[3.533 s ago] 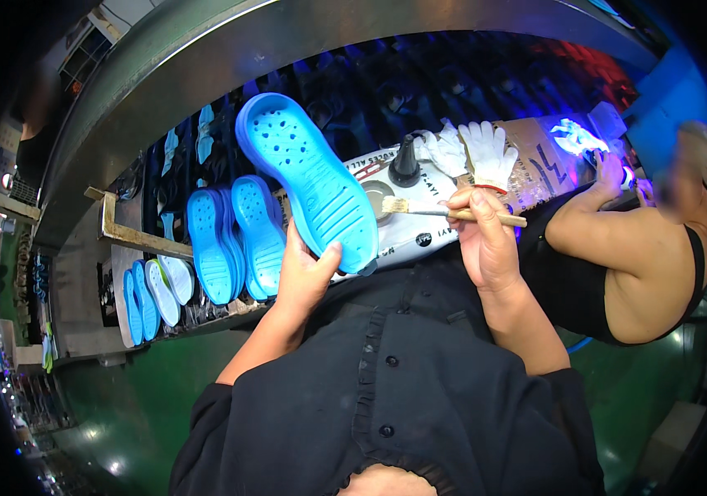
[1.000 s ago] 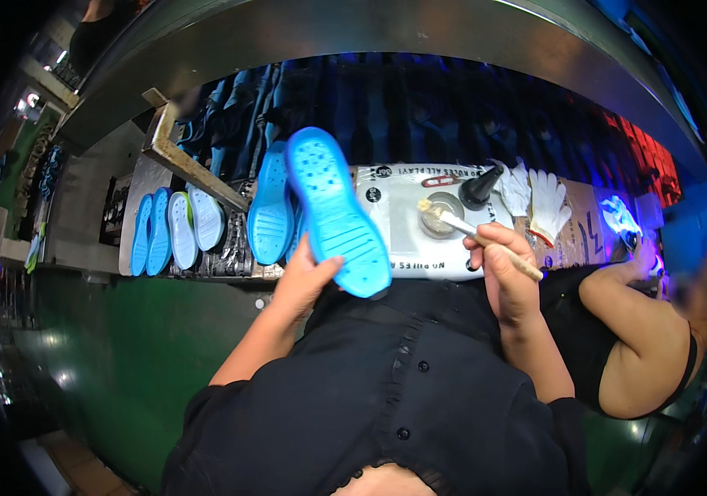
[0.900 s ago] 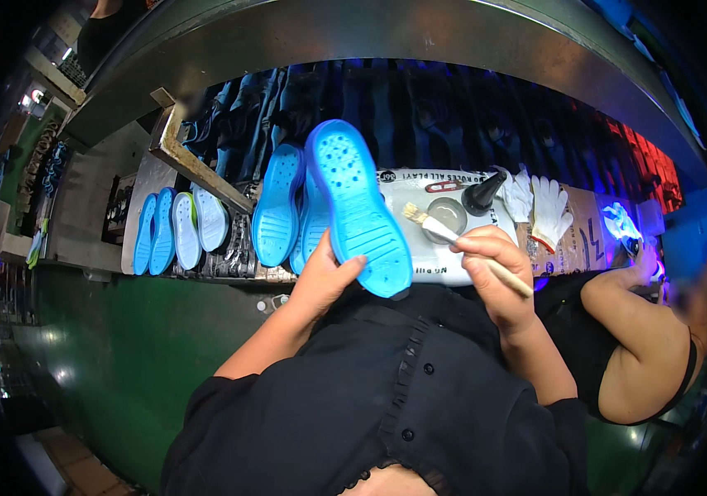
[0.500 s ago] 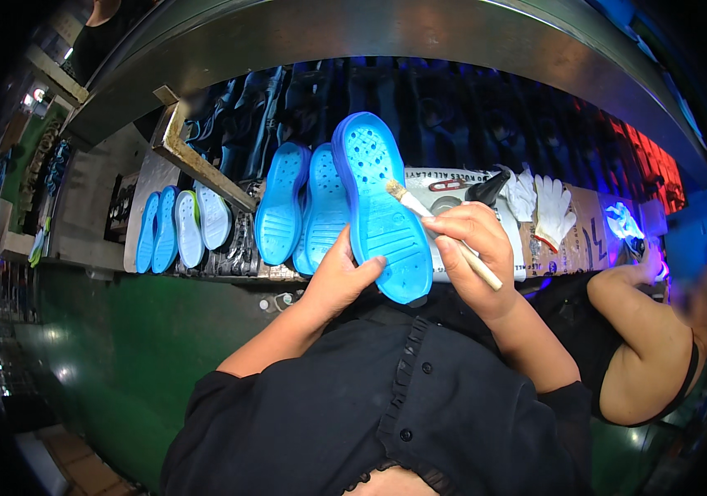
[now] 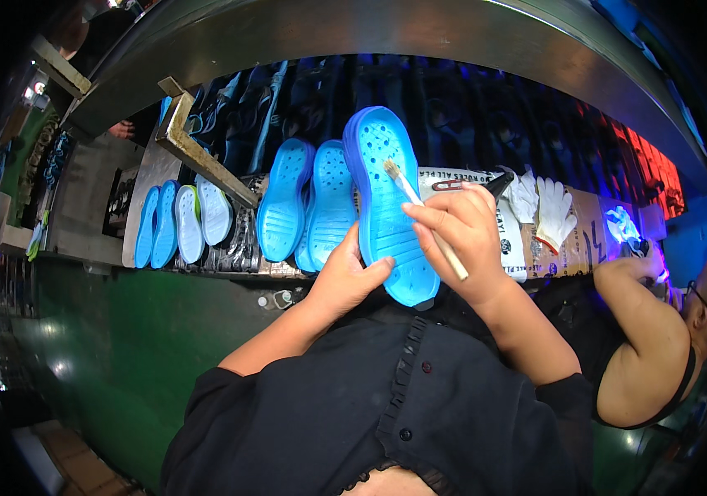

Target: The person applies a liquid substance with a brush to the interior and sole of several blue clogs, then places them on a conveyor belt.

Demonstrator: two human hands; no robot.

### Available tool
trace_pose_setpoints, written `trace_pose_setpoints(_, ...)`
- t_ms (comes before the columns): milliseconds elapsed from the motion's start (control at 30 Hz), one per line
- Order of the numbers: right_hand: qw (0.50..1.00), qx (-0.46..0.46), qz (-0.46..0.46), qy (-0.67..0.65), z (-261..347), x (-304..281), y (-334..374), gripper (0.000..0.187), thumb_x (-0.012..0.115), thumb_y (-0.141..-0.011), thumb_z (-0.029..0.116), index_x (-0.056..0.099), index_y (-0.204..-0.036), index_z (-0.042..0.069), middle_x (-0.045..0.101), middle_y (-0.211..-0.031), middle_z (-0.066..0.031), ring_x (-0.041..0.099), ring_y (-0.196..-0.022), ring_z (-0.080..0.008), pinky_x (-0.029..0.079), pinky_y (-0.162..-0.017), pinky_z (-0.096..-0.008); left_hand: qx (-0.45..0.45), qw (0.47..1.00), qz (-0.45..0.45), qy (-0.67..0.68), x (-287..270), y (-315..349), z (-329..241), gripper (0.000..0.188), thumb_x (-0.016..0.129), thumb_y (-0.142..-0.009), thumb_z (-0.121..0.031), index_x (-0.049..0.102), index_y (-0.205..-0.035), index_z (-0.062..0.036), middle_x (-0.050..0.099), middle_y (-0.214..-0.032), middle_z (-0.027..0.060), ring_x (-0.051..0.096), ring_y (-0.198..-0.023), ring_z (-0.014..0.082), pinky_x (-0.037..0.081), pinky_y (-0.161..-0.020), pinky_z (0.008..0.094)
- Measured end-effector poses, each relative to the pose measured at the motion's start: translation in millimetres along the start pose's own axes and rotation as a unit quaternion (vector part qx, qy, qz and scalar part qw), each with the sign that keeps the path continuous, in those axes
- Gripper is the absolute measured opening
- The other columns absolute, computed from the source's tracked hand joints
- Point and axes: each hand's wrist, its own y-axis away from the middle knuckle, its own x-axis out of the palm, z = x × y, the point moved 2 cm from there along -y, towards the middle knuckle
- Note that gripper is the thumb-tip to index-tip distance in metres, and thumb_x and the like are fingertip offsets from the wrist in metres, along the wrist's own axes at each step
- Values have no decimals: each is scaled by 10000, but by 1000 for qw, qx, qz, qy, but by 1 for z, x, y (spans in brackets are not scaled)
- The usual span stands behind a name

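Observation:
My left hand grips a blue shoe sole by its lower left edge, thumb on the inner face. The sole has a darker blue-purple rim, small holes toward its far end and ridges lower down. In my right hand is a brush with a pale handle, pinched between thumb and fingers. Its bristles touch the sole just below the holes. Just left of the held sole, more blue soles lie on the bench, one partly hidden under another.
Farther left lie more blue soles and whitish soles. A metal bracket juts over the bench. White gloves and a black nozzle-like object lie to the right, with a co-worker's arm beyond. A metal beam spans the far side.
The held sole has shifted slightly right. My right hand and the brush have moved a little left across it, the bristles now farther up toward the holes.

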Motion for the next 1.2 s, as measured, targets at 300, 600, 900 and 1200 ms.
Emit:
trace_pose_setpoints(300, 995, 14, 91, -34, 16, -18, 20, 282, 650, -663, 37, 663, -931, 124, 577, -798, -25, 547, -774, -202, 315, -929, -454, -15, 1000, -15, 0, -5, 0, 4, 582, 602, -806, -113, 318, -1300, 4, 490, -1175, 110, 487, -1075, 161, 393, -936, 309)
trace_pose_setpoints(600, 993, 59, -29, -98, 1, -27, -2, 225, 629, -735, 84, 645, -958, 59, 607, -794, -61, 568, -762, -217, 359, -870, -389, 9, 999, -15, -36, 4, -2, -2, 582, 561, -777, -74, 317, -1294, 34, 505, -1150, 121, 504, -1056, 172, 412, -923, 322)
trace_pose_setpoints(900, 999, -11, 40, 2, 4, -3, -10, 274, 684, -683, 95, 665, -949, 158, 582, -865, -14, 541, -817, -204, 341, -906, -471, 5, 999, -2, -43, 5, -3, -1, 593, 554, -772, -63, 314, -1309, 14, 503, -1158, 110, 503, -1056, 158, 415, -918, 307)
trace_pose_setpoints(1200, 982, 40, 111, -146, 5, -19, 15, 216, 639, -728, 83, 660, -941, 110, 588, -832, -30, 534, -790, -208, 337, -875, -422, -58, 998, -11, 39, 2, -4, 0, 584, 587, -792, -79, 312, -1302, -6, 486, -1186, 117, 498, -1082, 170, 410, -932, 303)
